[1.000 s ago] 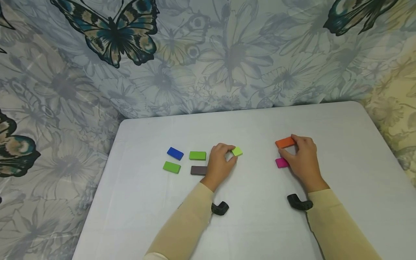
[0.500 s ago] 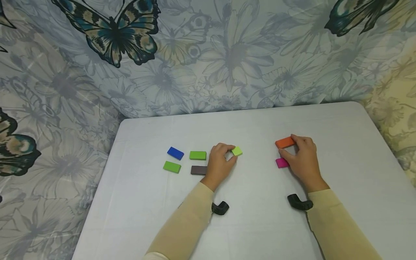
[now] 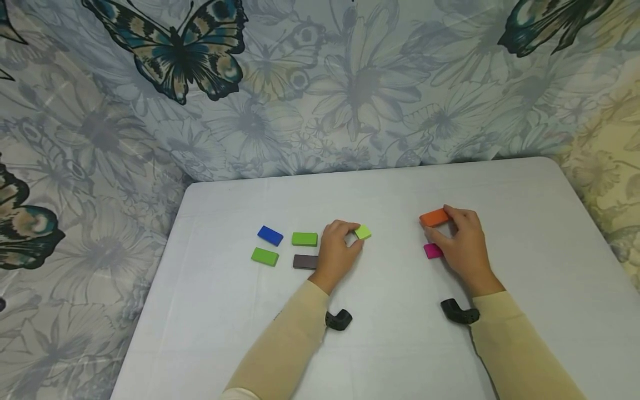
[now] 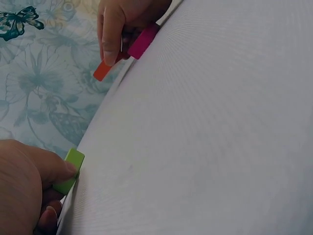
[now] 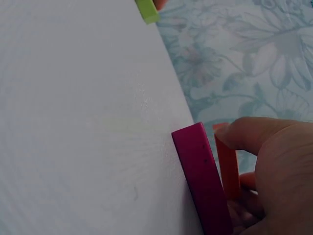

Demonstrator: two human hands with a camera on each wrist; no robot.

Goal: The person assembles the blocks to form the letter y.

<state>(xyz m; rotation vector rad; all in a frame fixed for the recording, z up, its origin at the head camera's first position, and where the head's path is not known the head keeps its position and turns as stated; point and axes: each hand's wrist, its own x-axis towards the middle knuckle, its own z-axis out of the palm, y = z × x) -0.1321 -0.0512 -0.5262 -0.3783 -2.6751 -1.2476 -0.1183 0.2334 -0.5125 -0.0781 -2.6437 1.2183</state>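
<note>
My left hand [image 3: 339, 253] pinches a yellow-green block [image 3: 363, 232] between thumb and fingers near the middle of the table. Farther right, the right hand [image 3: 466, 249] grips an orange block [image 3: 433, 218] by its right end. A magenta block [image 3: 432, 251] lies just nearer to me than the orange one, partly covered by the right hand. In the right wrist view the magenta block [image 5: 201, 176] stands in front of the orange block [image 5: 228, 166], with a narrow gap between them. The left wrist view shows the thumb pressed on the yellow-green block [image 4: 72, 161].
Left of the left hand lie a blue block [image 3: 270, 235], two green blocks, one upper right [image 3: 305, 239] and one lower left [image 3: 265, 256], and a dark grey block [image 3: 305, 261] partly behind the hand. The white table [image 3: 390, 344] meets a floral cloth backdrop [image 3: 360, 89].
The orange block has shifted slightly left and away from me with the right hand. The yellow-green block has moved a tiny bit left in the left hand. The other blocks stay put.
</note>
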